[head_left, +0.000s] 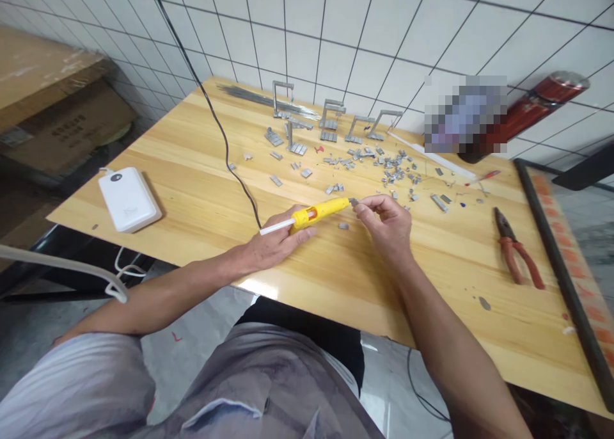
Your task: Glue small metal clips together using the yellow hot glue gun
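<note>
My left hand (pixel 278 239) is closed around a yellow glue gun (pixel 329 207) with a white glue stick (pixel 275 228) poking out of its back end. At the gun's nozzle, my right hand (pixel 387 224) pinches a small grey metal piece (pixel 355 202) between thumb and fingertips. Whether the piece touches the nozzle I cannot tell. Just below lies another small grey piece (pixel 343 226) on the wooden table (pixel 336 279). Several small grey frames (pixel 297 137) stand further back, with many loose grey bits (pixel 396 170) scattered in front of them.
Red-handled pliers (pixel 515 247) lie at the right beside a dark-edged framed panel (pixel 556 247). A red flask (pixel 542 112) leans at the back right. A white power bank (pixel 128 199) sits at the left. A black cord (pixel 220 128) crosses the table; thin metal rods (pixel 263 100) lie behind.
</note>
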{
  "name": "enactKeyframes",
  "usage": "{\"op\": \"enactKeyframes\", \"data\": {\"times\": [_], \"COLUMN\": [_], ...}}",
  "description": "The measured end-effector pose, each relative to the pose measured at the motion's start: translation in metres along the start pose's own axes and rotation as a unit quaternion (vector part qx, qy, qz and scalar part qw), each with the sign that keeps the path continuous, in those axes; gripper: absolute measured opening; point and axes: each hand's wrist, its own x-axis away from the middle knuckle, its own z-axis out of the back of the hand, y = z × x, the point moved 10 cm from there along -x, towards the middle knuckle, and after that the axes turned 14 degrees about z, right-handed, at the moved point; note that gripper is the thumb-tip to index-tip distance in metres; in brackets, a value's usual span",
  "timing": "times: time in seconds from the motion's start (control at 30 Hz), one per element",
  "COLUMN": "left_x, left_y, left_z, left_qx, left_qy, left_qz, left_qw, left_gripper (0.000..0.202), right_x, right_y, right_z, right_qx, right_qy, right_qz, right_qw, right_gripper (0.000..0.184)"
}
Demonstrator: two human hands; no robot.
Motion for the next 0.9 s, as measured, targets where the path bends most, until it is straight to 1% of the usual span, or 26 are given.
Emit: {"op": "enactKeyframes", "data": {"times": [0.17,0.27,0.4,0.5,0.6,0.8,0.9], "left_x": [-0.0006,0.0004,0.0020,0.0020,0.0008,-0.0010,-0.0003], "left_y": [-0.0059,-0.0040,0.0010,-0.0001,-0.0035,-0.0058,-0.0059], "left_z": [0.0033,0.0049,0.0025,0.0017,0.0027,0.0045,0.0044], "left_qx": [-0.001,-0.002,0.000,-0.005,-0.014,-0.013,-0.010], "left_qy": [0.010,0.016,0.000,-0.003,0.004,0.010,0.010], "left_qz": [0.012,0.007,0.001,0.007,0.016,0.036,0.032], "left_qw": [1.000,1.000,1.000,1.000,1.000,0.999,0.999], "left_gripper": [0.032,0.032,0.029,0.030,0.032,0.034,0.033], "right_x": [-0.0002,-0.0007,-0.0024,-0.0029,-0.0022,-0.0004,-0.0011], "right_y": [-0.0001,-0.0005,-0.0063,-0.0095,-0.0086,-0.0045,-0.0050], "right_z": [0.0025,0.0037,0.0023,0.0019,0.0021,0.0050,0.0040], "right_qx": [0.010,0.027,0.043,0.058,0.068,0.066,0.064], "right_qy": [0.007,0.005,-0.006,-0.013,-0.019,-0.007,-0.010], "right_qz": [0.000,0.000,0.024,0.035,0.027,0.014,0.015], "right_qw": [1.000,1.000,0.999,0.998,0.997,0.998,0.998], "right_gripper": [0.007,0.007,0.009,0.010,0.011,0.011,0.010]}}
